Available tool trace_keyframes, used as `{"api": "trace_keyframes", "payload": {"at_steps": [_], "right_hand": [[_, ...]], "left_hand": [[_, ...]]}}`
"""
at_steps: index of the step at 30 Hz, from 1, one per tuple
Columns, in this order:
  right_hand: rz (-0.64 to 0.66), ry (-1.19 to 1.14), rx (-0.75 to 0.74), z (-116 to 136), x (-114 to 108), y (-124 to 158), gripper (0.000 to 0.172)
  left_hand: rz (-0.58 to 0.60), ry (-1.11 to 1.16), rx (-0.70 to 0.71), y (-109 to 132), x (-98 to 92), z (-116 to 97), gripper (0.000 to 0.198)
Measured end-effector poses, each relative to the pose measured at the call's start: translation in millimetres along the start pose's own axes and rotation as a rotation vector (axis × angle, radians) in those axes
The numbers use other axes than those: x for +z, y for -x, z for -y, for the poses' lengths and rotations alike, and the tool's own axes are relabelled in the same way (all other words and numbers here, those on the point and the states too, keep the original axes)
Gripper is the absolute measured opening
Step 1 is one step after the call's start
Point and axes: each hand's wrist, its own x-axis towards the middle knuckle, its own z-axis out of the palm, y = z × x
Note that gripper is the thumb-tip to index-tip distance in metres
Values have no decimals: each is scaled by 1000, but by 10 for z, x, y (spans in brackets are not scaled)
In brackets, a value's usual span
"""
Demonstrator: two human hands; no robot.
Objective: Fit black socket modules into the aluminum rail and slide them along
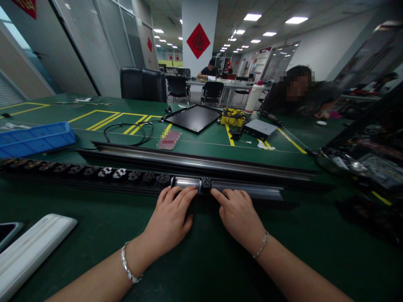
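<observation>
Small black socket module (206,183) sits in the open channel of a long dark rail (248,191), near centre of the green table (201,260). Bare silvery channel shows on either side of it.

Left hand (171,218): palm down, fingers (184,196) pressed together and laid flat on the rail. The tips are at the module's left side. Nothing is gripped.

Right hand (239,216): palm down, index fingertip (214,193) at the module's right side. The other fingers lie loosely together along the near rail edge. Nothing is gripped. Both wrists carry a bracelet.

Left of the module, a row of fitted sockets (94,172) fills the same rail out to the left edge. Just beyond, a second rail (201,161) lies parallel.

Near left: white flat casing (31,247), angled. Far left: blue tray (34,138).

Farther back on the table:
- a looped black cable (129,133)
- a black flat panel (192,118)
- a yellow bundle of wire (233,116)
- a grey box (260,128)
- a white bottle (253,98)

Far right, a person (302,96) leans over the table. A black chair (143,84) stands at the far edge.
</observation>
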Motion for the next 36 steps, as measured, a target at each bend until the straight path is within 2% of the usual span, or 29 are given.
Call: {"api": "trace_keyframes", "payload": {"at_steps": [8, 36], "right_hand": [[-1, -9, 6, -24, 10, 4, 44], [2, -25, 12, -29, 8, -3, 43]], "left_hand": [[16, 8, -10, 4, 6, 1, 56], [28, 1, -15, 8, 5, 7, 55]]}}
